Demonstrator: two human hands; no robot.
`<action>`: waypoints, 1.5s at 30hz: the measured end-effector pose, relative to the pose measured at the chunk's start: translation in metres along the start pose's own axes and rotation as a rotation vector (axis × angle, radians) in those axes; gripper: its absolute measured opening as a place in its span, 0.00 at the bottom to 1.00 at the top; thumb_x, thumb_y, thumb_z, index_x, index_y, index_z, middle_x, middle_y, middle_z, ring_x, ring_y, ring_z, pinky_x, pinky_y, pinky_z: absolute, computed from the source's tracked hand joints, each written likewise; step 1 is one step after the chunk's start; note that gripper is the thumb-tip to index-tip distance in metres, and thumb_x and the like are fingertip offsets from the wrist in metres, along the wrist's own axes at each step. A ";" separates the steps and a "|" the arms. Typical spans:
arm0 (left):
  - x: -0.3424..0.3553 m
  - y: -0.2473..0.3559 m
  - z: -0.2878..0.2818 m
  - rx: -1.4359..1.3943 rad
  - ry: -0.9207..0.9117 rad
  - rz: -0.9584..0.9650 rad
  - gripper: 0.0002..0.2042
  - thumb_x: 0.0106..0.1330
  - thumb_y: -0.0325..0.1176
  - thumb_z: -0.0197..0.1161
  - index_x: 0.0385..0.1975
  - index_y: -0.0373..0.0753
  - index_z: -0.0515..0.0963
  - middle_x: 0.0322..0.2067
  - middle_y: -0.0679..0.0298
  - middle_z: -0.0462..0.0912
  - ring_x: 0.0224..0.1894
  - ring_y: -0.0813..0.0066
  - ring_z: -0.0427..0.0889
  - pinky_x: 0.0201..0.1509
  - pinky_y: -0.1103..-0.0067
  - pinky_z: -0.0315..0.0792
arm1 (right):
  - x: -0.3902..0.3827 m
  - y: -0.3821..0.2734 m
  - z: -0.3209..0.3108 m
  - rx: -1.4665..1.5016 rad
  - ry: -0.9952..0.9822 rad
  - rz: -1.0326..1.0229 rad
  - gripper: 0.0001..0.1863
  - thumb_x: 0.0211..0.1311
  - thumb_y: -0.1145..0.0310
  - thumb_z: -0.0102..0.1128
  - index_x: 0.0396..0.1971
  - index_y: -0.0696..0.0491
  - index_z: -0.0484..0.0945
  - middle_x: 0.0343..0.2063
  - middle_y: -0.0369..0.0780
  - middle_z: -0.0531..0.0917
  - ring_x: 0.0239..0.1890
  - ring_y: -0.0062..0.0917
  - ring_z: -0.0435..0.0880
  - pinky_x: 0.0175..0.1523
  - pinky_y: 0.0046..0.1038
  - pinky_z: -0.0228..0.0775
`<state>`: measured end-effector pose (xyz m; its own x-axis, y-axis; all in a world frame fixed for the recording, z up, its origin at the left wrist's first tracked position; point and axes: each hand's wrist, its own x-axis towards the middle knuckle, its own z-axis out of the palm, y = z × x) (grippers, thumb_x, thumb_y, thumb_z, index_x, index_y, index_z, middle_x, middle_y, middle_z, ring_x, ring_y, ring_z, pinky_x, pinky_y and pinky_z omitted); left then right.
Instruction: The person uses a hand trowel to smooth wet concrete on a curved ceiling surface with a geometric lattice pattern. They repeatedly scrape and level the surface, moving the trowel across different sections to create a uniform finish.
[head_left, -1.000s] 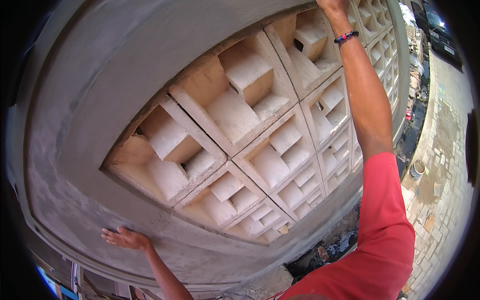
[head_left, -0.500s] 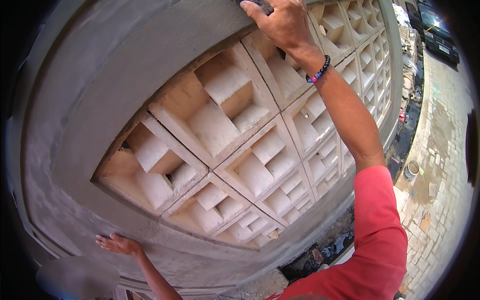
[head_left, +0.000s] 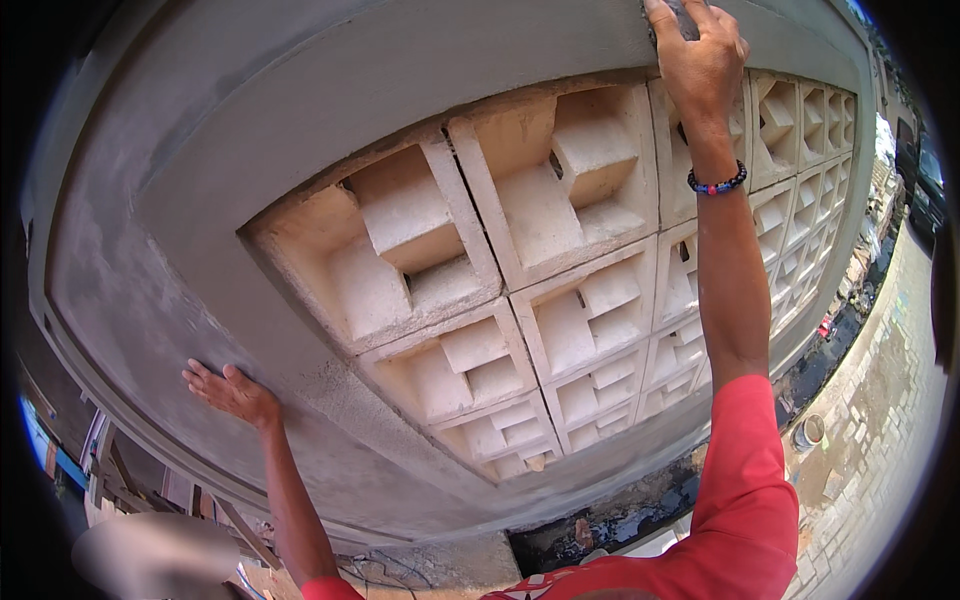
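Head view: at one o'clock, near the upper edge, we find the dark pad [head_left: 685, 22] in the right hand [head_left: 706, 58], beside the grey wall [head_left: 420, 62] and above the pale vent blocks [head_left: 610, 290]. The right fingers are bent around the pad with the thumb opposed, so the hand is closed to the pad's width; fingers and the picture's edge hide the rest, and we cannot tell whether its far face touches the wall. At eight o'clock, the left hand [head_left: 235, 393] appears laid palm-down against the wall, its fingers extended, slightly parted and holding nothing we can see. We judge the pad light enough for one hand; its material is too hidden to confirm, though we would expect some give rather than brittleness. Its surface may become slippery if damp. We advise gripping opposite sides between thumb and fingers, leaving the wall-facing side clear. We rate the wall as rigid, possibly soft at its surface if fresh; the vent blocks look stiff, with edges liable to chip.
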<state>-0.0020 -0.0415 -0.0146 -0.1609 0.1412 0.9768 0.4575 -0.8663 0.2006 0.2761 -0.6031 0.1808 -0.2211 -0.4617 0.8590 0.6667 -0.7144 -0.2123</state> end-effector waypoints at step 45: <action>0.002 0.025 -0.003 -0.120 0.050 -0.086 0.33 0.77 0.60 0.37 0.75 0.47 0.55 0.76 0.54 0.49 0.76 0.44 0.45 0.76 0.52 0.41 | -0.035 -0.061 -0.019 0.145 -0.218 0.055 0.22 0.62 0.59 0.69 0.56 0.42 0.83 0.47 0.48 0.81 0.53 0.39 0.77 0.60 0.38 0.67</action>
<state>0.0067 -0.0642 -0.0077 -0.2399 0.1957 0.9509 0.3325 -0.9036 0.2699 0.2292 -0.5531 0.1545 -0.0334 -0.3620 0.9316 0.7721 -0.6012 -0.2059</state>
